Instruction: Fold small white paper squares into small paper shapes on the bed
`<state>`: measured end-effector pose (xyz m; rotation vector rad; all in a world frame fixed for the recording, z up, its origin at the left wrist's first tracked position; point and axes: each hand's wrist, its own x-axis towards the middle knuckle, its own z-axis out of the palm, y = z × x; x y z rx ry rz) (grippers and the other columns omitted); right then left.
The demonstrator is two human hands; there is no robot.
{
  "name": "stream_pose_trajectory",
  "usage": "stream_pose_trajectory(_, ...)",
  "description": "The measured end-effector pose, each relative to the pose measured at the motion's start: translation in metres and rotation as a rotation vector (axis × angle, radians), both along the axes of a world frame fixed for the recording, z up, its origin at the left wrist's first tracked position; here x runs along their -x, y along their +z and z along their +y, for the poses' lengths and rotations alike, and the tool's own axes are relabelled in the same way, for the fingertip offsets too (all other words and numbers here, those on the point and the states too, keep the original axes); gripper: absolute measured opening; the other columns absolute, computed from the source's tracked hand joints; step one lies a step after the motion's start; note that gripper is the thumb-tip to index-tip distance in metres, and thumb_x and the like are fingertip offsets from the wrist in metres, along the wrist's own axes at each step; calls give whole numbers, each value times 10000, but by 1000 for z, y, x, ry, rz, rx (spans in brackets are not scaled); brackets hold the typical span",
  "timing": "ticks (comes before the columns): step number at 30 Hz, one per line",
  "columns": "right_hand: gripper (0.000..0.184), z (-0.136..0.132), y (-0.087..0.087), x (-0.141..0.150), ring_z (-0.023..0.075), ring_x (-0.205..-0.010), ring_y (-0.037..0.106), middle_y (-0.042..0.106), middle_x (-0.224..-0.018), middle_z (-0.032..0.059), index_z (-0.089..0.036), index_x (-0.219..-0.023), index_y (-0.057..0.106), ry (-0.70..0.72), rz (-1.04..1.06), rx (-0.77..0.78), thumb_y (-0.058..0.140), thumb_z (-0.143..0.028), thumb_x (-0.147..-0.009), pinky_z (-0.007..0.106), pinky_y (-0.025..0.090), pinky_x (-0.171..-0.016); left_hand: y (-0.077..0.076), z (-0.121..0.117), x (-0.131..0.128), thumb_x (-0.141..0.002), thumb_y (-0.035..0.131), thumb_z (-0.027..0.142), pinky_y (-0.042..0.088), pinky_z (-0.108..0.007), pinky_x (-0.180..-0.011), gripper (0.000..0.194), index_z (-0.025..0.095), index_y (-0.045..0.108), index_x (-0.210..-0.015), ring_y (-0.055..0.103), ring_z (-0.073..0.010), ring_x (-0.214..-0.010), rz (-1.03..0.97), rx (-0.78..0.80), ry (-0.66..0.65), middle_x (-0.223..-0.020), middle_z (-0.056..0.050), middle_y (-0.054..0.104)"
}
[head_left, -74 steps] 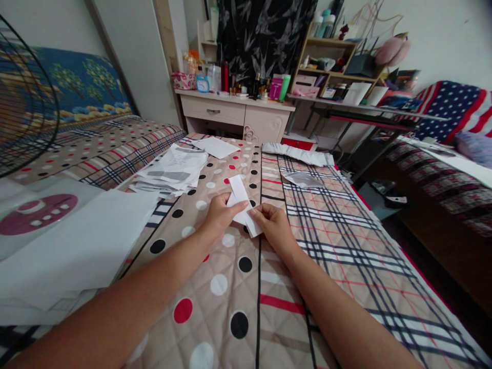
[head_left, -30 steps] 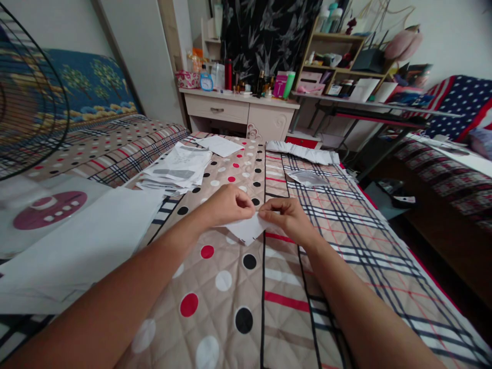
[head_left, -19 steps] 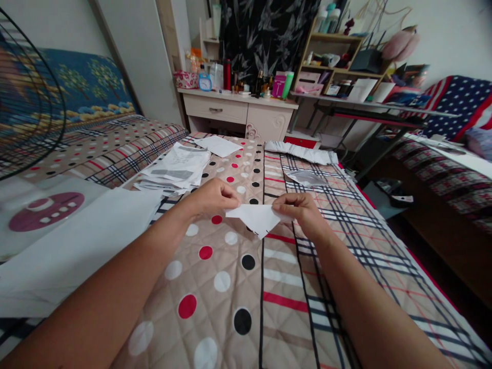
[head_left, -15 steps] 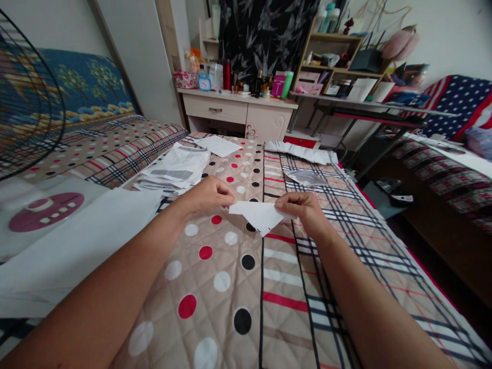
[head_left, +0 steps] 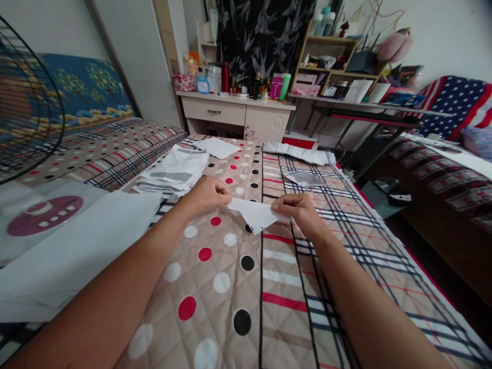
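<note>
A small piece of folded white paper (head_left: 254,213) is stretched between my two hands, above the patterned bedspread (head_left: 219,323). Its lower part comes to a point with short dark marks near the tip. My left hand (head_left: 209,196) pinches the paper's left end between thumb and fingers. At the other end, my right hand (head_left: 298,209) grips it with the thumb on top, and a strip of the paper shows below those fingers.
Beyond my left hand lies a stack of printed sheets (head_left: 177,169), with a white sheet (head_left: 218,147) behind it. A clear plastic bag (head_left: 305,178) and a silvery-white folded packet (head_left: 300,152) lie right of centre. A fan (head_left: 31,97) and large white sheets (head_left: 88,246) are at left.
The paper's pointed tip has swung slightly left, and the paper now slopes down to the right. Both hands keep their pinch and have shifted slightly left.
</note>
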<state>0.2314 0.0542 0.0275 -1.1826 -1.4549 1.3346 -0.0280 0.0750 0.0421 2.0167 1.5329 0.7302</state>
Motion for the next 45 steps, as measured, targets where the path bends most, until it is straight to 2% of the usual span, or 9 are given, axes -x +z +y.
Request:
stream_pose_trajectory(6, 158, 3, -4, -4, 97, -451, 448, 572, -509, 0, -136, -593, 669, -30, 14, -49, 711, -288, -607, 239, 302, -451, -6, 3, 0, -696, 583, 279, 386, -250, -588, 193, 140, 713, -668, 577, -153, -621, -5, -219, 179, -633, -28, 667)
stream_pose_trajectory(9, 168, 3, -5, 0, 87, -435, 413, 543, -497, -12, -140, -593, 654, 0, 22, -30, 709, -298, -610, 235, 270, -437, -8, -1, -13, -767, 581, 356, 421, -254, -640, 259, 155, 740, -799, 612, -161, -703, -99, -157, 13, -774, -42, 718)
stream_pose_trajectory(11, 183, 3, -6, 4, 83, -444, 408, 539, -512, -16, -143, -607, 649, 28, 13, -46, 709, -315, -625, 233, 268, -443, -11, -5, -24, -733, 644, 376, 437, -263, -668, 268, 166, 751, -861, 634, -174, -745, -100, -90, -95, -848, -50, 735)
stream_pose_trajectory(18, 235, -1, -8, 15, 115, -570, 481, 597, -631, 16, -151, -713, 682, 241, -339, -301, 637, -372, -783, 241, 333, -529, -13, -21, -45, -749, 646, 362, 433, -288, -658, 228, 174, 765, -800, 637, -199, -732, 24, -71, -158, -798, -69, 735)
stream_pose_trajectory(21, 227, -2, -7, 18, 115, -590, 475, 591, -649, 14, -162, -733, 684, 259, -452, -398, 608, -357, -821, 237, 319, -533, -10, -22, -44, -747, 647, 343, 430, -286, -661, 210, 174, 765, -785, 635, -196, -726, 42, -73, -172, -781, -64, 734)
stream_pose_trajectory(28, 344, 5, -6, 5, 79, -517, 394, 497, -558, -19, -129, -649, 634, 257, -296, -239, 642, -443, -789, 224, 285, -479, -8, -6, -22, -745, 639, 351, 429, -281, -654, 242, 154, 765, -808, 632, -187, -711, -29, -39, -151, -781, -58, 738)
stream_pose_trajectory(34, 365, 4, -3, -3, 52, -466, 356, 487, -523, -39, -131, -619, 617, 296, -176, -75, 748, -466, -677, 208, 241, -439, -8, -6, -17, -751, 630, 400, 394, -253, -573, 273, 151, 728, -702, 571, -150, -614, -147, 80, -203, -665, -36, 675)
stream_pose_trajectory(42, 357, 6, -2, -6, 64, -420, 366, 515, -488, -22, -135, -645, 646, 143, -153, -51, 731, -482, -663, 215, 240, -412, -21, 6, -7, -754, 594, 478, 267, -219, -488, 382, 137, 615, -582, 406, -91, -503, -291, 17, 36, -507, 29, 482)
stream_pose_trajectory(45, 309, 8, -4, -3, 74, -432, 380, 503, -485, -22, -143, -608, 623, 57, -183, -142, 703, -431, -689, 224, 249, -424, -25, 13, 4, -769, 583, 440, 276, -227, -489, 356, 143, 611, -575, 407, -99, -498, -296, -100, 231, -467, 35, 460)
